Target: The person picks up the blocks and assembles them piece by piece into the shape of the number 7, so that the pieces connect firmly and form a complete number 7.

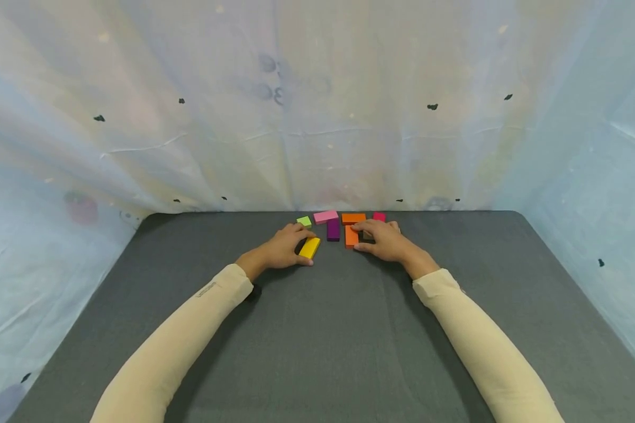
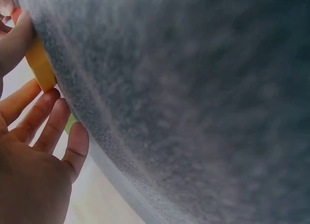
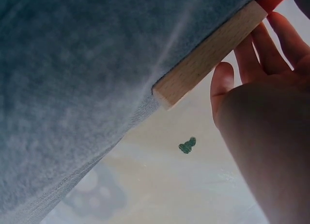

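My left hand [image 1: 286, 247] pinches a yellow block [image 1: 310, 248], thumb at its near end and fingers at its far end. The left wrist view shows that block [image 2: 41, 64] tilted between thumb and index finger, low over the grey cloth. My right hand [image 1: 383, 239] grips an upright-lying orange block [image 1: 351, 237] by its ends, with thumb and index finger at its right side. Beneath the right palm lies a dark-looking block [image 1: 367, 237], partly hidden. In the right wrist view a bare wooden block [image 3: 208, 54] lies beside the fingers, with a red-orange piece [image 3: 272, 0] beyond.
A purple block [image 1: 333, 230] lies between the hands. Behind it are a pink block [image 1: 326, 217], a second orange block [image 1: 353, 218], a lime green block [image 1: 304, 222] and a crimson block [image 1: 379, 217]. The grey table [image 1: 317, 341] ends at a pale hanging sheet [image 1: 317, 147].
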The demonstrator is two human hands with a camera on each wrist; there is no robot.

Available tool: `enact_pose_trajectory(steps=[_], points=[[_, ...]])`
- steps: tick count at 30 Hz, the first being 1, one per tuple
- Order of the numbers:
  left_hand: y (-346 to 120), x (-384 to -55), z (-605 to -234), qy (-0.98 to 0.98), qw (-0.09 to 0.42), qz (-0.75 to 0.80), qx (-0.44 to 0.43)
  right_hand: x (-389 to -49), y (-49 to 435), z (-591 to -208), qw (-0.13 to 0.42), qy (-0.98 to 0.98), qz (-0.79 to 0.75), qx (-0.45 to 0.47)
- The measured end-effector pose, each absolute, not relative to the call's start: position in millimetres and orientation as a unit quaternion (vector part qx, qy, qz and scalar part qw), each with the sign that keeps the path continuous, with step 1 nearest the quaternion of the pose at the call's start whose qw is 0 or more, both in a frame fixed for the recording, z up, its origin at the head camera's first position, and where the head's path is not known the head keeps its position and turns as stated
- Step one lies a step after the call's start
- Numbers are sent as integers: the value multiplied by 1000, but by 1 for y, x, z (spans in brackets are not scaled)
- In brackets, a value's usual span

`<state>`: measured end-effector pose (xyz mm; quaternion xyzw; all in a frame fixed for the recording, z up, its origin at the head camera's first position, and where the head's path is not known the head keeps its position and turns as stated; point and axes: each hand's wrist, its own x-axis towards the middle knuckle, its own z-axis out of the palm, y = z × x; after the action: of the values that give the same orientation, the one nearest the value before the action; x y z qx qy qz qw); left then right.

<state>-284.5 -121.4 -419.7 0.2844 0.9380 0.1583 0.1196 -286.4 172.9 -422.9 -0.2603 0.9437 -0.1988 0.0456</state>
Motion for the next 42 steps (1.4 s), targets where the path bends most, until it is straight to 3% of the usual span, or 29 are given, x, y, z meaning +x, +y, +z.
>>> enact_pose_trajectory(steps=[25, 42], points=[[-119, -216, -404, 927, 71, 181, 319, -289, 176, -422, 47, 944, -201, -258], [-104, -176, -400, 917, 90, 159, 355, -293, 171, -417, 37, 944, -193, -265]])
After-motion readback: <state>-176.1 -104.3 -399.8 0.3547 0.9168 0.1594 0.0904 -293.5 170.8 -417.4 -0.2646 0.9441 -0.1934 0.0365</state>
